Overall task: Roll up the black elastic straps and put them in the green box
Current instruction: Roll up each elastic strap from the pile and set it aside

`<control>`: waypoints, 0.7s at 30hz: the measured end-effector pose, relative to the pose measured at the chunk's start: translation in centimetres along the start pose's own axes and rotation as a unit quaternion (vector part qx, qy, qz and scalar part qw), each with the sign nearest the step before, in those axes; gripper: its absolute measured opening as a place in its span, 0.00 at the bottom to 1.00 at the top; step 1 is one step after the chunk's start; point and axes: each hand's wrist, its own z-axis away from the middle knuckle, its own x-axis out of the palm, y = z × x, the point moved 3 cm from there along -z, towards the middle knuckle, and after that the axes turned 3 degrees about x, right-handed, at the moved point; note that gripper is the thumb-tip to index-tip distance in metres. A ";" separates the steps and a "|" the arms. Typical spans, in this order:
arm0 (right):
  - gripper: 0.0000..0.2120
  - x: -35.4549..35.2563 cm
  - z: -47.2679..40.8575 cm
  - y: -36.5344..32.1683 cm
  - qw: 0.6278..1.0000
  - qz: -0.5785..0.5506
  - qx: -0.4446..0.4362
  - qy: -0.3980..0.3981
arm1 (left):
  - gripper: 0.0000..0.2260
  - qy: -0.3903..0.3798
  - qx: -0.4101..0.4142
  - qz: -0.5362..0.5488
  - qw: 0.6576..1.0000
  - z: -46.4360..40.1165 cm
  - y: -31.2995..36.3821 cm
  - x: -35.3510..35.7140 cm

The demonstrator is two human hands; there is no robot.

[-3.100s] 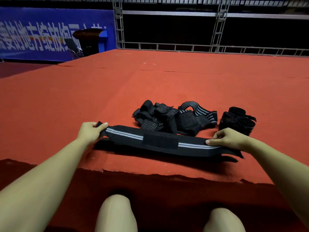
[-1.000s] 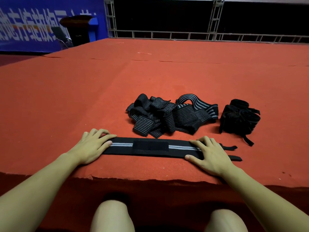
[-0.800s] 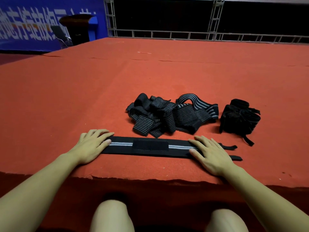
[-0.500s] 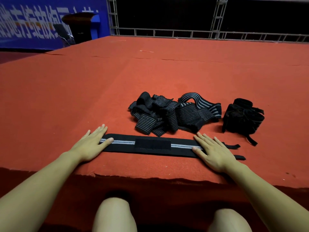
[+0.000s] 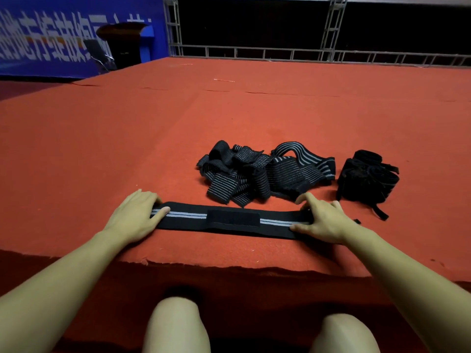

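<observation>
Matt, ribbed elastic cloth makes the flat strap [image 5: 230, 220], with a fuzzy patch at its middle. The desk [image 5: 127, 138] wears rough red felt, frayed at 6 o'clock.

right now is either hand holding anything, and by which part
Nothing is gripped. The left hand presses flat on the left end of the flat strap; the right hand presses its right end.

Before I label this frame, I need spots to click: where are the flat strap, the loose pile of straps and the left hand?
flat strap [image 5: 233, 218]: head view, on its velcro patch.
pile of straps [image 5: 265, 174]: head view, middle of the heap.
left hand [image 5: 135, 215]: head view, back of the hand.
</observation>
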 end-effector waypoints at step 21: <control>0.32 -17.9 -7.8 -5.8 0.983 0.055 -0.008 0.175 | 0.19 0.048 -0.222 0.381 0.896 -1.3 13.3 -1.4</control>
